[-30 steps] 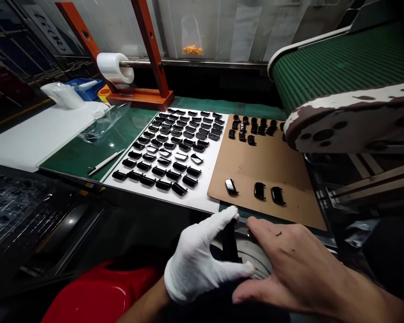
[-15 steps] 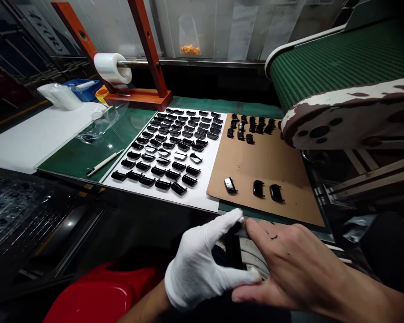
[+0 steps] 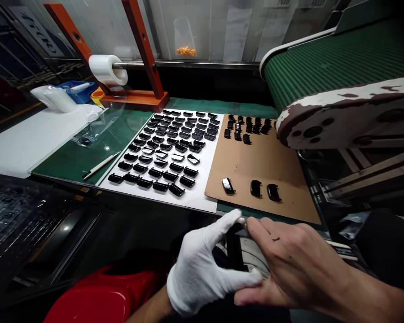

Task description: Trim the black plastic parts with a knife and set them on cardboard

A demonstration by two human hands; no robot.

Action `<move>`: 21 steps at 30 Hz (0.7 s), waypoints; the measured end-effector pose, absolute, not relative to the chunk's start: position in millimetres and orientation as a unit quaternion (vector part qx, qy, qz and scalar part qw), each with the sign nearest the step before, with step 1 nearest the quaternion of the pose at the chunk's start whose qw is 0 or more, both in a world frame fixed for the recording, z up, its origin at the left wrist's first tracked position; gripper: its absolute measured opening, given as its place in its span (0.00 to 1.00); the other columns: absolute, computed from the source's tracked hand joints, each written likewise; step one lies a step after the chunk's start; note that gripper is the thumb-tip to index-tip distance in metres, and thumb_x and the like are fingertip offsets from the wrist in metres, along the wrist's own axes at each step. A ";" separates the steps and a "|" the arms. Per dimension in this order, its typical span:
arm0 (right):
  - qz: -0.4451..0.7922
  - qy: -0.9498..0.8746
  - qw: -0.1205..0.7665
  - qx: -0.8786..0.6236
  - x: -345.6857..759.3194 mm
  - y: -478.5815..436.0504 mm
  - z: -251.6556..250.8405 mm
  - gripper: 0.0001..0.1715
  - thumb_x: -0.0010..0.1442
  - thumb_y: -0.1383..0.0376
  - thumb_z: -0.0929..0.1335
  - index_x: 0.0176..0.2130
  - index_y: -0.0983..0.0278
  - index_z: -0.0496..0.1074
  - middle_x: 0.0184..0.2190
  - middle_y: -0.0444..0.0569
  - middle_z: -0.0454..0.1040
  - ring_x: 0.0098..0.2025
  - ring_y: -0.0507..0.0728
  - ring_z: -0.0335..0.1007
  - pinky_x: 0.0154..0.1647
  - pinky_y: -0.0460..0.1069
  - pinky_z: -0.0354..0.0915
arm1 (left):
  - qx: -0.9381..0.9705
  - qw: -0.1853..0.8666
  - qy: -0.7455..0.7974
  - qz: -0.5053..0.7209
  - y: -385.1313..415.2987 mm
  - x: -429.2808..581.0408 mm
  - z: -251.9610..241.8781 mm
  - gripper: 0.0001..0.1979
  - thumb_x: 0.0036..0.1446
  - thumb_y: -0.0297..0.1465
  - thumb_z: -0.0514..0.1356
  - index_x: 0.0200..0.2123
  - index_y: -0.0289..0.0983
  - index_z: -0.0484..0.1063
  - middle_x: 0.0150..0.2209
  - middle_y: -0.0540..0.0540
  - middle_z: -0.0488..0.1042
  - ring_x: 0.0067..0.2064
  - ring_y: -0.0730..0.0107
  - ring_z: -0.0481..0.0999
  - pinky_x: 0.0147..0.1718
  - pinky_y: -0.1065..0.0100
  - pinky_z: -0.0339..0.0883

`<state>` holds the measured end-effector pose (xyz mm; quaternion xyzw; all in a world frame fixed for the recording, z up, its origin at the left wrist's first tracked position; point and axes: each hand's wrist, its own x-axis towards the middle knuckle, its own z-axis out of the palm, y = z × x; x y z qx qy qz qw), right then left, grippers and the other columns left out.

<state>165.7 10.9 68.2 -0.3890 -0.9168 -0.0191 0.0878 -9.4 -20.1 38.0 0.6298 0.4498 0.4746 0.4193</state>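
In a white glove, my left hand grips a narrow black plastic part by its two ends, between thumb and fingers. My bare right hand closes around the same part from the other side, its thumb and index finger meeting the gloved fingertips. Much of the held part is hidden behind the fingers. Beyond the hands, glossy black parts with small tabs, such as this one, lie on a brown cardboard sheet. Many similar parts stand in rows on a white sheet to its left.
A green conveyor belt juts in from the right above the cardboard. An orange stand carries a roll of clear film at the back left. A white pen lies on the green table. A red stool is below left.
The camera view has shifted slightly. Both hands stay around the black part, with barely any movement of the fingers.
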 end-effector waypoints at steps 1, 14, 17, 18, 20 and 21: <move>-0.014 -0.916 0.088 -0.392 165.6 10.9 68.4 0.49 0.46 0.27 0.50 0.31 0.64 0.68 0.20 0.48 0.68 0.18 0.57 0.66 0.17 0.50 0.53 | 0.631 0.420 0.447 0.475 -19.5 -9.5 38.2 0.39 0.38 0.27 0.73 0.56 0.34 0.67 0.47 0.46 0.78 0.46 0.65 0.79 0.49 0.76 0.71; -0.001 -0.918 0.080 -0.388 166.4 9.6 71.7 0.48 0.50 0.29 0.47 0.30 0.64 0.68 0.19 0.46 0.67 0.18 0.58 0.68 0.17 0.50 0.52 | 0.601 0.430 0.482 0.471 -21.2 -5.2 42.0 0.38 0.36 0.27 0.73 0.54 0.30 0.69 0.45 0.44 0.79 0.44 0.63 0.80 0.48 0.75 0.72; -0.009 -0.920 0.079 -0.384 165.8 10.6 70.8 0.50 0.51 0.30 0.44 0.29 0.65 0.69 0.19 0.47 0.67 0.19 0.59 0.69 0.16 0.51 0.52 | 0.603 0.420 0.487 0.472 -20.9 -5.1 41.4 0.38 0.35 0.27 0.73 0.54 0.29 0.70 0.46 0.44 0.79 0.44 0.63 0.80 0.49 0.76 0.72; -0.015 -0.922 0.079 -0.379 165.6 11.1 70.4 0.50 0.52 0.31 0.44 0.29 0.65 0.69 0.19 0.47 0.67 0.18 0.59 0.69 0.16 0.51 0.51 | 0.603 0.417 0.489 0.472 -20.9 -5.0 41.1 0.37 0.35 0.26 0.73 0.53 0.29 0.70 0.46 0.44 0.79 0.45 0.63 0.80 0.49 0.76 0.72; -0.026 -0.926 0.079 -0.369 165.5 12.2 69.5 0.50 0.53 0.31 0.44 0.28 0.65 0.69 0.18 0.47 0.67 0.18 0.59 0.68 0.15 0.51 0.50 | 0.602 0.413 0.492 0.474 -21.3 -4.4 40.5 0.37 0.35 0.26 0.73 0.53 0.30 0.71 0.46 0.44 0.79 0.44 0.64 0.80 0.48 0.77 0.72; -0.029 -0.927 0.076 -0.365 165.6 12.6 68.9 0.49 0.53 0.32 0.43 0.28 0.65 0.69 0.18 0.47 0.67 0.18 0.59 0.68 0.15 0.51 0.50 | 0.601 0.412 0.494 0.475 -21.6 -4.0 40.2 0.37 0.35 0.25 0.73 0.53 0.30 0.71 0.46 0.45 0.79 0.44 0.64 0.80 0.47 0.78 0.72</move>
